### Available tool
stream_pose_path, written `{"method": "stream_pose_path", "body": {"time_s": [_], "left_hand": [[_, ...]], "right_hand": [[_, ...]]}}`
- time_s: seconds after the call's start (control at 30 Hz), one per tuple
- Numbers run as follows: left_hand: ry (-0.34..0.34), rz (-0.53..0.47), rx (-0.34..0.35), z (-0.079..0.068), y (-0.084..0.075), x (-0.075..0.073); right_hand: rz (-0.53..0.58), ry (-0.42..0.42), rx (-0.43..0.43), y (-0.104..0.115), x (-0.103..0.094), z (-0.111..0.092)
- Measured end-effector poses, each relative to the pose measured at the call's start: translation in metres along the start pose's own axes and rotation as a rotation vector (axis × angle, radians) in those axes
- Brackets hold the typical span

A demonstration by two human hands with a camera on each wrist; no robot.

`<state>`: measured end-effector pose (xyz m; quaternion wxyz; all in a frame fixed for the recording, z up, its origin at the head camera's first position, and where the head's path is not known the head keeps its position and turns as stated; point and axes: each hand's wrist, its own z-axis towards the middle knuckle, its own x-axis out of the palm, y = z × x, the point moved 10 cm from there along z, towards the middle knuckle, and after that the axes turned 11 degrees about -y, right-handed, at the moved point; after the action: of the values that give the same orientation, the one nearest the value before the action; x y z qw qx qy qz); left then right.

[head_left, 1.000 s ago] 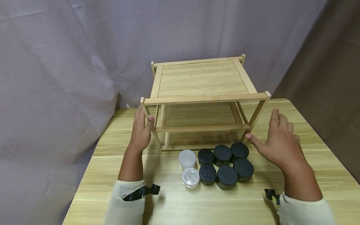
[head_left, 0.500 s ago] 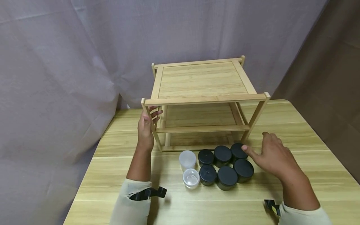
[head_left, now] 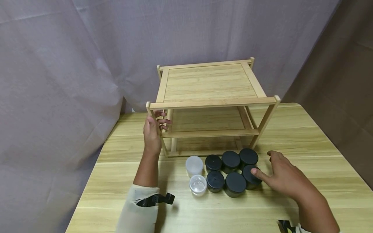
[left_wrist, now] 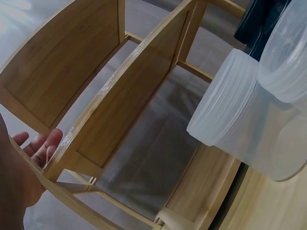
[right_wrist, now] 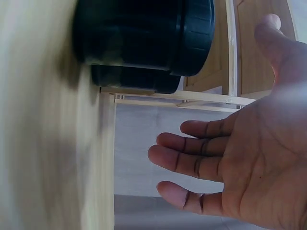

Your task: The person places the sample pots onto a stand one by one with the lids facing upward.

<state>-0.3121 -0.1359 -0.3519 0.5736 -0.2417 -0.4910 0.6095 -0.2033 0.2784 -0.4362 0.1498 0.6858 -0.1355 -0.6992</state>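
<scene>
A three-tier wooden shelf rack [head_left: 208, 82] stands on the table. My left hand [head_left: 151, 137] grips its front left post, thumb in front and curled fingers [left_wrist: 52, 139] reaching behind. Several black lidded jars [head_left: 235, 183] sit in two rows before the rack. At their left end are a frosted jar [head_left: 194, 164] and a clear cup-like jar [head_left: 198, 184]. Spread beside the front right black jar [head_left: 250, 177] is my right hand [head_left: 284, 176], its thumb overlapping the jar's lid in the head view. In the right wrist view its palm faces the jars, fingers loosely extended and holding nothing.
The pale wooden table [head_left: 309, 149] runs to a rounded corner at the back right. A grey curtain [head_left: 131, 38] hangs behind and to the left, a brown one [head_left: 341, 97] to the right. Black camera mounts [head_left: 158, 199] sit on both wrists.
My left hand has moved right and its fingers have wrapped around the rack's left post. My right hand has come down and nearer, from beside the rack to beside the black jars.
</scene>
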Motion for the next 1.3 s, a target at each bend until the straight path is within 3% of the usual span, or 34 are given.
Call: {"method": "stream_pose_path", "body": {"time_s": [0.3,0.5,0.9,1.3], "left_hand": [[-0.079,0.051,0.029,0.001,-0.001,-0.005],[-0.123,0.073,0.075,0.0,-0.001,-0.008],[-0.129,0.182,0.192,-0.001,0.0,-0.007],[-0.145,0.197,0.217,0.0,0.001,-0.005]], "right_hand": [[0.05,0.079,-0.044,0.004,0.016,-0.009],[0.102,0.073,-0.117,0.011,0.018,-0.013],[0.135,0.069,-0.146,0.014,0.019,-0.014],[0.144,0.05,-0.184,0.016,0.019,-0.014]]}}
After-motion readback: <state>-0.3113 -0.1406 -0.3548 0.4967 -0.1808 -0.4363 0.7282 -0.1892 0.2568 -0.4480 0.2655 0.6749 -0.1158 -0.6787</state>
